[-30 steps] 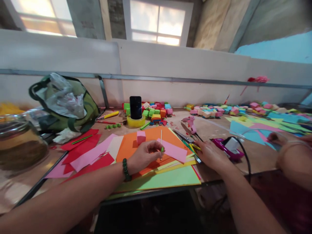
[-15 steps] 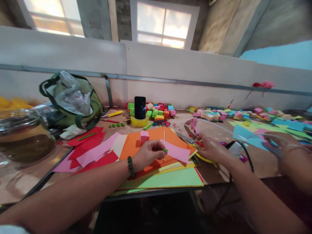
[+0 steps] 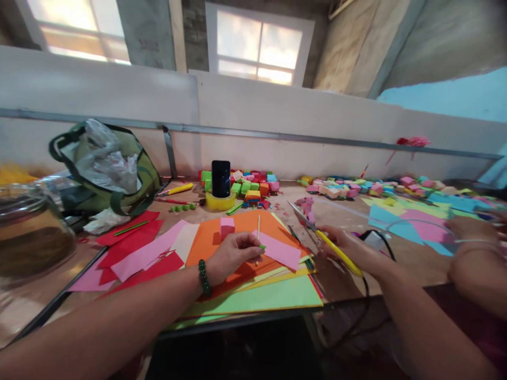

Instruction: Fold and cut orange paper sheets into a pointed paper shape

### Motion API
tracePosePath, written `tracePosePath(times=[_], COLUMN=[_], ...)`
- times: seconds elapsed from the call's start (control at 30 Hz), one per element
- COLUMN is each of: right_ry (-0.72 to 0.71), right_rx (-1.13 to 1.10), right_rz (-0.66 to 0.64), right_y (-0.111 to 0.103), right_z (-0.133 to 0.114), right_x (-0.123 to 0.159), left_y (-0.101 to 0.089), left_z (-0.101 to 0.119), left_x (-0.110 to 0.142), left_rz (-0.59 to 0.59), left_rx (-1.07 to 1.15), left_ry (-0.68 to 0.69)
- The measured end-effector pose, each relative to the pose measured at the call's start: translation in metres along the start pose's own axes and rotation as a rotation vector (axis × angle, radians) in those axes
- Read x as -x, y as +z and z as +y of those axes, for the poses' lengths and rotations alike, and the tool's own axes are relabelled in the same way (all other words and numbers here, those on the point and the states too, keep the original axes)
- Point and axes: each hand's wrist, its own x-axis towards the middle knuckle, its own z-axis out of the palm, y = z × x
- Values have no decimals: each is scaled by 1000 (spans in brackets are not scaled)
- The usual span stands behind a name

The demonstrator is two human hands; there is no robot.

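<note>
My left hand (image 3: 237,254), with a green bead bracelet on its wrist, is closed in a pinch over the orange paper (image 3: 206,235). Between its fingertips are a thin pale stick (image 3: 259,227), nearly upright, and a small green piece (image 3: 262,247), perhaps paper. Just behind the fingers a pink paper cube (image 3: 227,226) sits on the orange sheet. My right hand (image 3: 344,245) is closed on yellow-handled scissors (image 3: 338,252), whose blades point away and to the left. Close to the blades is a small pink figure (image 3: 308,208). A pink strip (image 3: 283,254) lies under the left fingertips.
A phone (image 3: 221,178) stands in a yellow tape roll (image 3: 220,201), before several coloured paper cubes (image 3: 247,187). At left are red sheets (image 3: 129,243), a green bag (image 3: 146,169) and a glass jar (image 3: 35,237). Another person's hand (image 3: 471,232) works at right.
My right hand has picked the scissors up off the table and tilted them, handles towards me. My left hand keeps its pinch on the stick. The view has shifted slightly right.
</note>
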Motion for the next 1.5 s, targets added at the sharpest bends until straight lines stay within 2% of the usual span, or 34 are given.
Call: tracePosePath(times=[0.2, 0.33, 0.43, 0.5, 0.57, 0.67, 0.77, 0.83, 0.9, 1.07, 1.23, 1.33, 1.5], right_ry=[24, -104, -184, -191, -138, -59, -118, -172, -195, -132, -156, -176, -184], right_rx=[-412, -528, -524, -469, -372, -122, 130, 220, 271, 339, 487, 546, 540], right_rz=[-92, -75, -45, -25, 35, 119, 85, 56, 49, 27, 93, 133, 127], right_y=[2, 12, 15, 17, 19, 24, 27, 29, 31, 33, 31, 30, 31], right_z=[-17, -20, -30, -40, -49, -57, -62, -65, -68, -75, -79, -79, -80], right_x=[23, 41, 49, 53, 55, 60, 68, 74, 79, 83, 83, 83, 83], left_y=[-1, -1, 0, 0, 0, 0, -2, -3, -4, -2, 1, 1, 3], left_z=[-3, -3, -1, 0, 1, 0, -3, -4, -5, -3, 0, 1, 1], left_x=[-2, -2, -1, -1, 0, 0, -1, -1, -1, 3, 6, 6, 5], left_rz=[17, 54, 63, 65, 69, 67, 38, 14, -11, -77, -115, -121, -94], left_rx=[24, 51, 49, 48, 53, 75, 104, 120, 143, 190, 193, 228, 255], left_ry=[24, 18, 11, 13, 17, 28, 48, 55, 56, 54, 51, 59, 20])
